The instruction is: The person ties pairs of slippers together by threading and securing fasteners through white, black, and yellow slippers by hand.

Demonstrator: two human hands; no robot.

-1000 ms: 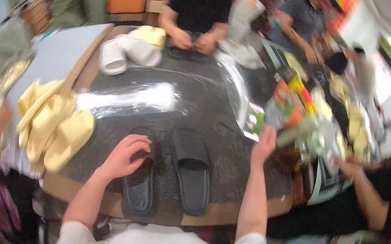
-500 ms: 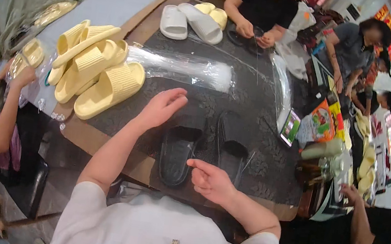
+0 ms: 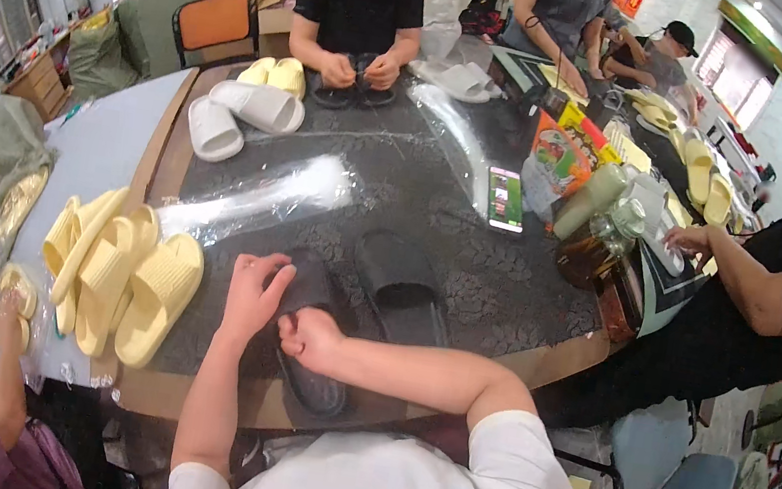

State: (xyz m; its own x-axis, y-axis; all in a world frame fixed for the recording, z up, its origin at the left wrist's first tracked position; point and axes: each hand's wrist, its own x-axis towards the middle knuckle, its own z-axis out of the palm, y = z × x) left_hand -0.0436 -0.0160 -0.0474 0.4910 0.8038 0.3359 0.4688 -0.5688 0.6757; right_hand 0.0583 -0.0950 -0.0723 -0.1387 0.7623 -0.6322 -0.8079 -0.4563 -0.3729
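Note:
A black slipper (image 3: pixel 317 390) lies on the dark patterned table cover, its heel toward me. My left hand (image 3: pixel 254 297) is at the left side of its strap, thumb apart from the bent fingers, with nothing visible in it. My right hand (image 3: pixel 312 336) reaches across the slipper and is closed at the strap's opening. Whatever its fingers may pinch is too small or hidden to make out. A second black slipper (image 3: pixel 398 281) lies just to the right, partly behind my right forearm.
Yellow slippers (image 3: pixel 163 296) are piled at the left. White slippers (image 3: pixel 265 107) and clear plastic wrap (image 3: pixel 272 191) lie farther off. A phone (image 3: pixel 505 201) and a jar (image 3: pixel 592 249) are on the right. Across the table a person (image 3: pixel 359 17) handles dark slippers; others work around.
The view has swung, shifting the table's contents. My right hand has moved from the slipper's heel edge up to its strap opening; my left hand has come closer beside the strap.

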